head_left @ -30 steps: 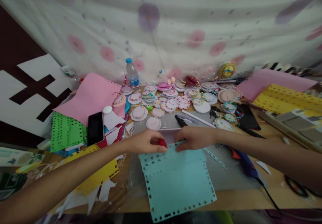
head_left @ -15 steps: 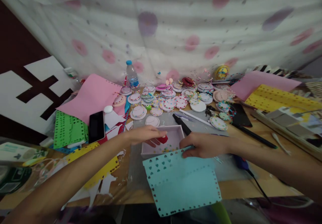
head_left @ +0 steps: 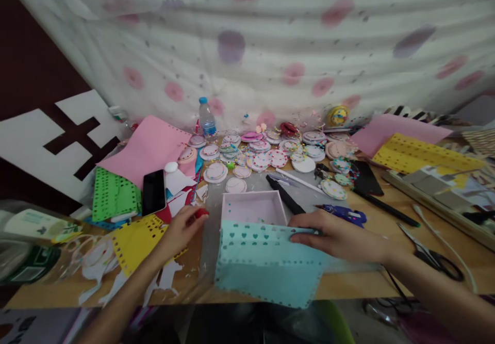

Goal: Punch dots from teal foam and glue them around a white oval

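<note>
My right hand pinches the upper right edge of a turquoise paper sheet. Rows of heart-shaped holes run along the sheet's top, and small holes line its other edges. Behind the sheet stands a shallow white box, its front covered by the paper; a few tiny coloured bits show inside. Left of the box, my left hand is closed, with a small red object at its fingertips. The object's exact kind is unclear. Near my right hand lies a blue glue gun.
Decorated paper discs crowd the back around a water bottle. A phone, green punched paper and yellow punched paper lie left. Scissors and a black pen lie right.
My left hand has moved left from over the box, carrying the small red object. My right hand has shifted slightly right and down, still gripping the turquoise sheet. The view has also shifted.
</note>
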Tool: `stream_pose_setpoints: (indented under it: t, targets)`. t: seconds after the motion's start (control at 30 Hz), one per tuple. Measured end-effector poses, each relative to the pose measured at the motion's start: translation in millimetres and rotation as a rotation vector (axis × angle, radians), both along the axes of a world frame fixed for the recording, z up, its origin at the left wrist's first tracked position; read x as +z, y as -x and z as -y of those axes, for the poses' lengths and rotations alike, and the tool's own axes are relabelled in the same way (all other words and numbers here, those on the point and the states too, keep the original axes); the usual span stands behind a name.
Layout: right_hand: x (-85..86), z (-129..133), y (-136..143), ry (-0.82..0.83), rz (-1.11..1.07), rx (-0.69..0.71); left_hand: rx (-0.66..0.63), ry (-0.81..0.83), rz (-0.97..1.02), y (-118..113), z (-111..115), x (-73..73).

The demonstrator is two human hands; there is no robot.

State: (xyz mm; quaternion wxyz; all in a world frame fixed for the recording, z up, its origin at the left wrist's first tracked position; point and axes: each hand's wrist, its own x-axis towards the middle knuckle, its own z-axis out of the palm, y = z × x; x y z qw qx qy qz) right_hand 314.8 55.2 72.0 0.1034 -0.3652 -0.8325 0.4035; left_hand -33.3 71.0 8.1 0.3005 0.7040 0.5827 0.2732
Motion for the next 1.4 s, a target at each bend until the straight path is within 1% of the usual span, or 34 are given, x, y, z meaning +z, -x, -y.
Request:
stream_pose_setpoints:
  t: [0.07, 0.1, 0.13, 0.17, 0.2, 0.23, 0.27, 0.33, 0.37, 0.4, 0.43, 0.47, 0.5, 0.53, 0.57, 0.63, 0.7, 0.8, 0.87, 0.93, 1.0, 1.1, 1.17, 1.3, 1.4]
  targets:
    - [1.3, 3, 4, -0.043, 0.012, -0.016, -0.001, -0.036, -0.034, 3, 4, -22.3]
    - [2.1, 5, 6, -0.061, 0.023, -0.022, -0.021, -0.055, -0.048, 2, 4, -30.0]
    - [2.7, 7, 7, -0.074, 0.031, -0.03, -0.036, -0.064, -0.053, 0, 3, -34.5]
    - [2.9, 9, 8, -0.082, 0.034, -0.038, -0.046, -0.073, -0.049, -3, 2, -35.4]
    - [2.8, 12, 8, -0.084, 0.033, -0.049, -0.042, -0.08, -0.035, -6, 1, -32.8]
    - [2.3, 14, 8, -0.083, 0.032, -0.063, -0.021, -0.087, -0.016, -10, 1, -26.7]
    - [1.4, 17, 7, -0.08, 0.03, -0.08, 0.004, -0.092, 0.024, -13, 3, -17.6]
    - [-1.4, 22, 7, -0.075, 0.028, -0.111, 0.019, -0.097, 0.091, -19, 10, 6.4]
    - [-3.0, 24, 8, -0.077, 0.027, -0.123, -0.04, -0.06, 0.185, -22, 16, 19.0]
    - [-4.7, 26, 9, -0.081, 0.024, -0.132, -0.132, -0.015, 0.266, -24, 23, 30.5]
    - [-6.3, 27, 11, -0.088, 0.019, -0.134, -0.227, 0.043, 0.303, -27, 30, 39.8]
    - [-7.8, 27, 13, -0.097, 0.012, -0.133, -0.27, 0.098, 0.296, -30, 36, 46.4]
    - [-9.0, 27, 16, -0.107, 0.006, -0.132, -0.242, 0.17, 0.253, -33, 42, 49.9]
    - [-9.9, 27, 19, -0.117, 0.001, -0.132, -0.179, 0.213, 0.204, -36, 48, 50.6]
    - [-10.4, 27, 21, -0.124, 0.001, -0.135, -0.116, 0.242, 0.174, -39, 52, 49.2]
    - [-9.9, 25, 24, -0.107, 0.01, -0.151, -0.014, 0.266, 0.192, -42, 58, 43.0]
    - [-8.2, 23, 26, -0.023, 0.009, -0.159, 0.04, 0.283, 0.284, -43, 63, 37.1]
    - [-7.5, 21, 25, 0.13, -0.047, -0.197, 0.143, 0.333, 0.42, -43, 70, 33.8]
    - [-10.1, 21, 23, 0.174, -0.109, -0.251, 0.223, 0.375, 0.488, -44, 75, 33.6]
    - [-14.3, 23, 23, 0.192, -0.166, -0.285, 0.262, 0.415, 0.523, -45, 79, 32.6]
    - [-18.4, 25, 24, 0.206, -0.193, -0.302, 0.232, 0.467, 0.537, -44, 80, 29.9]
    - [-22.0, 27, 27, 0.212, -0.162, -0.356, 0.184, 0.527, 0.552, -39, 77, 23.9]
    - [-23.0, 28, 27, 0.203, -0.142, -0.398, 0.148, 0.538, 0.545, -35, 74, 21.4]
    - [-23.4, 28, 23, 0.18, -0.165, -0.438, 0.031, 0.519, 0.499, -29, 69, 24.3]
    - [-23.4, 28, 20, 0.171, -0.172, -0.435, -0.065, 0.462, 0.558, -28, 70, 28.6]
